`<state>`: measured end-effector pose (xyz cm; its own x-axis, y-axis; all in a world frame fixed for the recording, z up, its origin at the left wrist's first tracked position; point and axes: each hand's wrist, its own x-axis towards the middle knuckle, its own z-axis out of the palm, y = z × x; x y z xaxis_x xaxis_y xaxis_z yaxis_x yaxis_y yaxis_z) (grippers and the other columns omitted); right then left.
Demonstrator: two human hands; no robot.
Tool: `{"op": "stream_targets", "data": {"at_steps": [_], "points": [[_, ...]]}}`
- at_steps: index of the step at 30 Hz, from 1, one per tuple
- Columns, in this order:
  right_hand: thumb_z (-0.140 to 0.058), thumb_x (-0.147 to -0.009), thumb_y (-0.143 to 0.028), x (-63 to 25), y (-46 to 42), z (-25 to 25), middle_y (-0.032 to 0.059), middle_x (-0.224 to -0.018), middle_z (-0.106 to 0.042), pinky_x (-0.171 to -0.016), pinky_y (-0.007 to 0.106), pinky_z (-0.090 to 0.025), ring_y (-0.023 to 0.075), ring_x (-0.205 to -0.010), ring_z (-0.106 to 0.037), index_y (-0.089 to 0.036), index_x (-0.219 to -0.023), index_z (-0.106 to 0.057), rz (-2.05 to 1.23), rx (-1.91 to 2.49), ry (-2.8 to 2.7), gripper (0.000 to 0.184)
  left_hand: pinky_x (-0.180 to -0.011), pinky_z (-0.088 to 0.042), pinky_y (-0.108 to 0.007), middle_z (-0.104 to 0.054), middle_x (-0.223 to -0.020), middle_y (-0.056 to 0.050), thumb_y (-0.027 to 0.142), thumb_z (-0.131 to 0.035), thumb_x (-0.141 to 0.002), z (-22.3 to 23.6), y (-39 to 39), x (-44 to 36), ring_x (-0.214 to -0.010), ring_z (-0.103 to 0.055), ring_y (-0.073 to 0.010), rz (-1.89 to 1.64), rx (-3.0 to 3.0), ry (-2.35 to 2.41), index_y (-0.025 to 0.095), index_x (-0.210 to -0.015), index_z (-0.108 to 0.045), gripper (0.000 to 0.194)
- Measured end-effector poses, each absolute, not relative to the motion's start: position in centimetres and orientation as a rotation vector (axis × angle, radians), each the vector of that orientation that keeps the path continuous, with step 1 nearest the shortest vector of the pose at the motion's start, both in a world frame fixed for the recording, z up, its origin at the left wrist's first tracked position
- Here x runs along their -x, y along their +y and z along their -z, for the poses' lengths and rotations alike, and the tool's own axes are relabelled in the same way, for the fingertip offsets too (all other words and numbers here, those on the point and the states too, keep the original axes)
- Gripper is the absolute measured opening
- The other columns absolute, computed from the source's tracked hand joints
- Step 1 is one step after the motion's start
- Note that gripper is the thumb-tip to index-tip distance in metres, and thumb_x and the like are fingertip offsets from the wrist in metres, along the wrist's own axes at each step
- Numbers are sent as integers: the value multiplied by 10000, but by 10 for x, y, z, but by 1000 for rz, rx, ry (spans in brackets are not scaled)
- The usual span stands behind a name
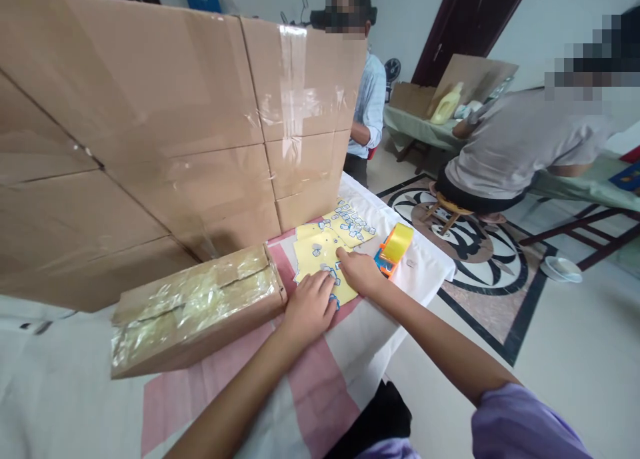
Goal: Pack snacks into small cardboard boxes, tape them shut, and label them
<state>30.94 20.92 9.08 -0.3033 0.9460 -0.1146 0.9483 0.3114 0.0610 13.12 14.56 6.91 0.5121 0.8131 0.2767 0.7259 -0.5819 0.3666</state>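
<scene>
Yellow printed sheets (320,245) with small blue-outlined pictures lie on the table beside the cardboard stack. My left hand (310,307) rests on the near edge of the sheets, fingers stretched out and pressing flat. Just to its right, my right hand (361,272) is closed over the sheets, with thumb and finger pinched together; what is between them is too small to make out. A tape dispenser (397,247) with a yellow roll and an orange and blue body stands right behind my right hand. A small grey piece (411,263) lies beside the dispenser.
Large taped cardboard boxes (200,125) form a wall at the left. A long taped box (200,312) lies before them on the pink-and-white cloth (320,392). One person (373,92) stands behind the boxes; another (510,145) sits on a stool (447,209) at a green-covered table.
</scene>
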Motion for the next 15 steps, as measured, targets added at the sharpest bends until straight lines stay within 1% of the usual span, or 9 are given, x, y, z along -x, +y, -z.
{"op": "stream_targets", "data": {"at_steps": [2,4,5,8,12,15], "points": [[-420,-1030,-190,-310,205,-91,160,-1031,-735,-744,284,-464,242,-896,-702,-156,-1218,-501,-19,-1791,2450,208,-1102,-484,-432,-670,-1361,-104,216,-551,-954,-63,175,-141,-1260,-622,-271,-573,-2539,1233,225,-1275,-639,333],[-425,-1015,-152,-311,200,-87,152,-1001,-731,-755,285,-446,239,-890,-690,-159,-1170,-532,-69,-1834,2464,188,-1123,-455,-407,-649,-1411,-87,222,-551,-959,-56,192,-145,-1305,-596,-243,-581,-2536,1213,232,-1343,-597,386],[-420,-1013,-141,-312,198,-84,146,-982,-729,-756,288,-437,239,-885,-683,-161,-1154,-545,-93,-1866,2468,189,-1128,-441,-414,-632,-1440,-88,229,-554,-961,-53,195,-146,-1339,-572,-241,-588,-2525,1224,230,-1392,-559,431],[-398,-1032,-160,-315,191,-73,136,-941,-726,-726,292,-409,246,-878,-667,-161,-1154,-578,-151,-1977,2481,217,-1093,-428,-454,-636,-1440,-97,268,-577,-957,-48,192,-148,-1380,-536,-258,-594,-2477,1284,228,-1470,-478,524],[-374,-1060,-189,-314,185,-58,109,-901,-734,-682,297,-388,243,-889,-659,-167,-1166,-616,-169,-2093,2536,265,-1064,-409,-480,-636,-1438,-112,298,-592,-951,-46,185,-148,-1379,-524,-281,-591,-2419,1368,215,-1491,-454,563],[-362,-1074,-204,-313,185,-51,95,-919,-751,-728,298,-412,239,-940,-652,-175,-1182,-635,-159,-2136,2611,294,-1039,-412,-477,-636,-1432,-125,321,-617,-934,-45,187,-146,-1338,-545,-295,-591,-2383,1416,200,-1498,-450,601]]}}
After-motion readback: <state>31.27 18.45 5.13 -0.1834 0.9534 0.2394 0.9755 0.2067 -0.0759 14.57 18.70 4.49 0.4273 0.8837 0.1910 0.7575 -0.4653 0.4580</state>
